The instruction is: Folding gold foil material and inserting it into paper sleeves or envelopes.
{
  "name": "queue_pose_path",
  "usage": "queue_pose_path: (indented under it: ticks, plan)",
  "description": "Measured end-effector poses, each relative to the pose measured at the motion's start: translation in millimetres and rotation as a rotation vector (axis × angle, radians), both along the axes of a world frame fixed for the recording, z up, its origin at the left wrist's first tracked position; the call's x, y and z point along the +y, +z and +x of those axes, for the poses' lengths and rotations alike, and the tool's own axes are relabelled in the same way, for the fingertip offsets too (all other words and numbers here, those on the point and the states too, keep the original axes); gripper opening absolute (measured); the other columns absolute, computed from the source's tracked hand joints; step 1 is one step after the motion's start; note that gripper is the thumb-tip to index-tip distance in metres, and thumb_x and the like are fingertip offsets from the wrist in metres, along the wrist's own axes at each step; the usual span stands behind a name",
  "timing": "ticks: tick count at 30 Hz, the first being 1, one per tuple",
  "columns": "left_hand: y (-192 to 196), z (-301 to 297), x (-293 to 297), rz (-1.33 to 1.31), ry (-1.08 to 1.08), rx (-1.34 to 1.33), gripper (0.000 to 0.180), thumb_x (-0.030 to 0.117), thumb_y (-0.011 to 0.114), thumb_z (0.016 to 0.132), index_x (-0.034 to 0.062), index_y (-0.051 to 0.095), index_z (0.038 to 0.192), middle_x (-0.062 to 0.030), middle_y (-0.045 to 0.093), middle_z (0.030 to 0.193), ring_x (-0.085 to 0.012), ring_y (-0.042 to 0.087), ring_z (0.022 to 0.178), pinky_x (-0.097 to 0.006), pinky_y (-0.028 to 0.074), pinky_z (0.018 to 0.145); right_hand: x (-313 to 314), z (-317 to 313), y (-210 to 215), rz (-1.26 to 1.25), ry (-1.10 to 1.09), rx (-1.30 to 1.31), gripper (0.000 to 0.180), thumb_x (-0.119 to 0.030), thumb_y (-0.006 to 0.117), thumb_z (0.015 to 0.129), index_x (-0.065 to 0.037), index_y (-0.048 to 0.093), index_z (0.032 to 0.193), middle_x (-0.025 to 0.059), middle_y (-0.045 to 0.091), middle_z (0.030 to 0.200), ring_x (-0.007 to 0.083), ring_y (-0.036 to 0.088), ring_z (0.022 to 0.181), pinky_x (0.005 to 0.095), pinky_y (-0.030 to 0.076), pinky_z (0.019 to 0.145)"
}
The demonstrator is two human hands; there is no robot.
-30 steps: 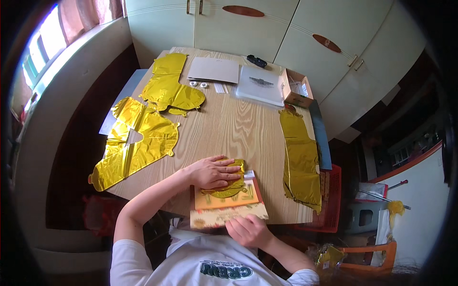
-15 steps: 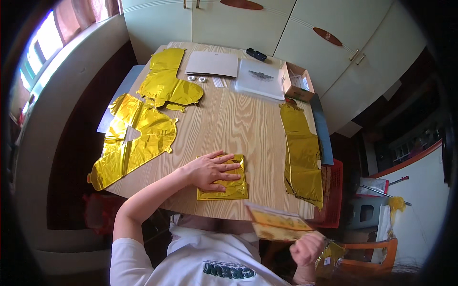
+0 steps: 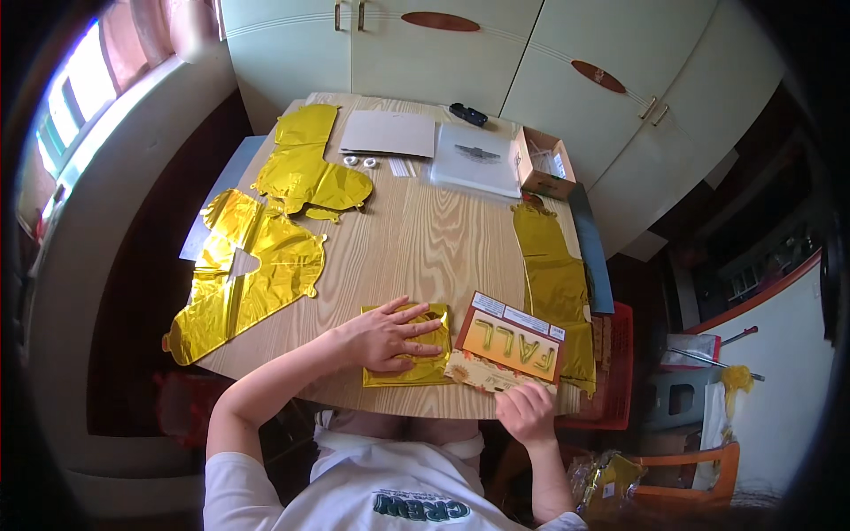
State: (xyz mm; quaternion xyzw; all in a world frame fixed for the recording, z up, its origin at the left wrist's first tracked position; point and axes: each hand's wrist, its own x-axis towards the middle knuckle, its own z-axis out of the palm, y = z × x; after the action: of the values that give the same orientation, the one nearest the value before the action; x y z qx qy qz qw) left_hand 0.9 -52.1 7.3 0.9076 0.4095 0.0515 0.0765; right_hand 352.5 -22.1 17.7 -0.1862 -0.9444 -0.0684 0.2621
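Note:
My left hand (image 3: 397, 336) lies flat with fingers spread on a folded gold foil balloon (image 3: 405, 375) near the table's front edge. In my right hand (image 3: 528, 412) is the lower edge of a printed orange-and-brown card (image 3: 509, 345), pinched between closed fingers. The card stands over the table just right of the folded foil, its printed side facing me. Flat gold foil balloons lie around: one at the left (image 3: 248, 265), another behind it (image 3: 310, 159), and a long one (image 3: 558, 274) at the right, partly covered by the card.
At the back of the wooden table (image 3: 425, 239) are a grey cardboard sheet (image 3: 388, 133), clear plastic bags (image 3: 476, 159), two white tape rolls (image 3: 360, 162), white sticks (image 3: 403, 167), a black object (image 3: 468, 113) and an open box (image 3: 544, 164). An orange chair (image 3: 722, 460) stands at right.
My right hand has swung the card up and leftward from beside the table's front edge, turning its printed side into view. My left hand stays on the folded foil.

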Motion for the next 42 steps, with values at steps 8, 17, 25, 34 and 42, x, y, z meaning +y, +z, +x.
queue_pose_path:
  ticks: [8, 17, 25, 34, 42]
  plan:
    - [1.3, 5.0, -9.4, 0.019, -0.014, -0.002, 0.057, 0.041, 0.043, 0.091, 0.0316, 0.04, 0.147, -0.0065, 0.029, 0.158, -0.0342, 0.023, 0.146, -0.057, 0.013, 0.118, 31.8, -92.3, 21.3, -0.269, 0.096, 0.084, 0.03, -0.013, 0.067, 0.084, -0.008, 0.068, 0.114, 0.0054, 0.069, 0.11, 0.022, 0.06, 0.113, 0.0426, 0.044, 0.098]
    - [-1.2, 4.4, -7.5, 0.039, -0.051, 0.023, 0.059, 0.044, 0.041, 0.092, 0.0303, 0.036, 0.149, -0.0037, 0.027, 0.159, -0.0309, 0.019, 0.148, -0.058, 0.012, 0.118, 79.8, -134.4, -28.1, -0.285, 0.116, -0.044, 0.028, -0.014, 0.059, 0.089, -0.007, 0.068, 0.114, 0.0094, 0.068, 0.12, 0.0263, 0.056, 0.124, 0.0468, 0.039, 0.104]
    - [-3.7, 1.3, -23.4, 0.067, 0.081, -0.058, 0.077, 0.064, 0.037, 0.093, 0.0123, 0.032, 0.15, -0.017, 0.029, 0.156, -0.037, 0.025, 0.145, -0.054, 0.016, 0.117, 75.2, -130.0, -24.2, -0.279, 0.085, -0.119, 0.034, -0.017, 0.062, 0.089, -0.011, 0.066, 0.122, 0.0068, 0.066, 0.125, 0.0275, 0.054, 0.127, 0.0503, 0.033, 0.109]
    - [-11.6, 4.4, -47.4, 0.093, 0.402, -0.025, 0.091, 0.071, 0.036, 0.09, -0.002, 0.037, 0.144, -0.0371, 0.029, 0.147, -0.0505, 0.023, 0.141, -0.053, 0.018, 0.117, 73.6, -129.0, -25.1, -0.236, 0.075, -0.134, 0.037, -0.023, 0.063, 0.089, -0.01, 0.065, 0.123, 0.0063, 0.065, 0.126, 0.0311, 0.054, 0.126, 0.0516, 0.033, 0.109]
    - [1.3, 8.2, -60.0, 0.072, 0.526, 0.01, 0.1, 0.077, 0.039, 0.086, -0.0039, 0.034, 0.145, -0.0404, 0.026, 0.146, -0.0532, 0.022, 0.14, -0.055, 0.017, 0.116, 71.0, -129.7, -19.5, -0.228, 0.074, -0.134, 0.037, -0.023, 0.063, 0.088, -0.009, 0.066, 0.122, 0.0068, 0.065, 0.125, 0.031, 0.054, 0.126, 0.0516, 0.034, 0.109]
